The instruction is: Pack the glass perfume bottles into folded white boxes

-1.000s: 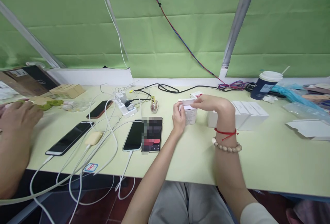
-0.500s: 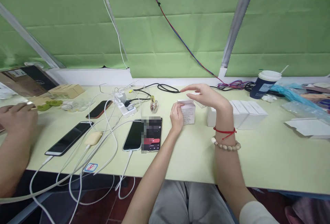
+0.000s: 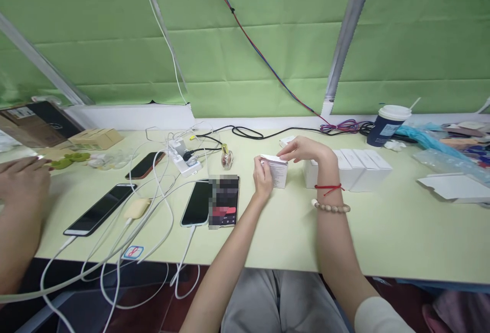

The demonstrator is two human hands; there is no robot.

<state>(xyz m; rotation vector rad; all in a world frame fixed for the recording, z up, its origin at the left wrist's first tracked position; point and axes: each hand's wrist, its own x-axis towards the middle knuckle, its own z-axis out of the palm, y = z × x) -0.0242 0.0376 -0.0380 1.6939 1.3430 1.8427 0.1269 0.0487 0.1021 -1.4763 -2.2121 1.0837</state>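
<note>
A small white carton [image 3: 279, 173] with fine print on its side stands upright on the table. My left hand [image 3: 263, 179] is wrapped round its left side and grips it. At the top right edge of the carton, my right hand [image 3: 304, 150] has its fingertips closed on the lid flap [image 3: 274, 158], which lies nearly level across the top. Behind my right hand another small white box [image 3: 286, 141] partly shows. To the right, several like white boxes [image 3: 365, 169] stand in a row, some of them partly hidden by my right wrist.
Phones [image 3: 195, 203] and tangled white cables lie to the left, with a power strip [image 3: 185, 162] and a small glass bottle [image 3: 226, 158]. Another person's hand [image 3: 25, 180] rests at far left. A lidded paper cup [image 3: 387, 124], plastic bags and an open white box piece [image 3: 451, 186] are at right.
My right hand has come down onto the carton's top from above. The lid flap, raised before, now lies across the opening. My left hand keeps its grip, and the view has shifted slightly.
</note>
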